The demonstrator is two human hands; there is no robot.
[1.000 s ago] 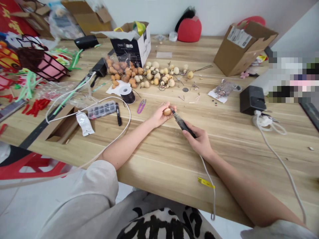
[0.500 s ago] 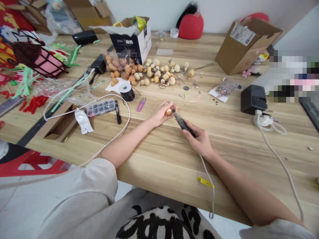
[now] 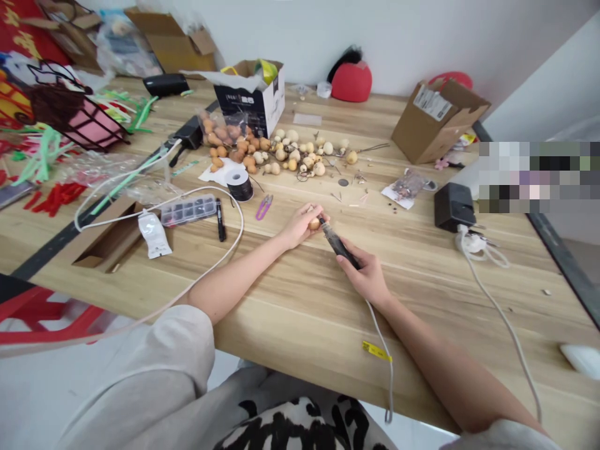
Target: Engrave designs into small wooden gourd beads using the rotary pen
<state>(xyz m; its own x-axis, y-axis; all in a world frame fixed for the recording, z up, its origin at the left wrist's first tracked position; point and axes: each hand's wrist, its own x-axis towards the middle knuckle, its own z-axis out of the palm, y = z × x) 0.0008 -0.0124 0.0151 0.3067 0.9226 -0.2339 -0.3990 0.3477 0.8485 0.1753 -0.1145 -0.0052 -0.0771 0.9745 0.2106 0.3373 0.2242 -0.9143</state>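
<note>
Near the middle of the table, my left hand (image 3: 299, 226) is closed around a small tan gourd (image 3: 314, 223). My right hand (image 3: 368, 275) grips a dark, pen-shaped corded rotary tool (image 3: 338, 244), angled up and to the left. Its tip meets the gourd's right side or sits very close; fingers hide the exact contact. A white cord (image 3: 377, 328) with a yellow tag (image 3: 376, 351) runs from the tool toward the table's front edge. Beyond my hands lie many small pale gourds (image 3: 304, 153) and a bag of browner gourds (image 3: 225, 132).
Left of my hands lie purple thread snips (image 3: 264, 207), a spool of black cord (image 3: 239, 185), a black marker (image 3: 220, 220) and a compartment box (image 3: 189, 210). A white cable (image 3: 243, 219) loops there. To the right stand a black power unit (image 3: 454, 205) and a cardboard box (image 3: 434, 122).
The camera view has tilted up and turned slightly right, so the table's contents sit lower or further left. Both hands keep the same hold on the gourd and rotary tool.
</note>
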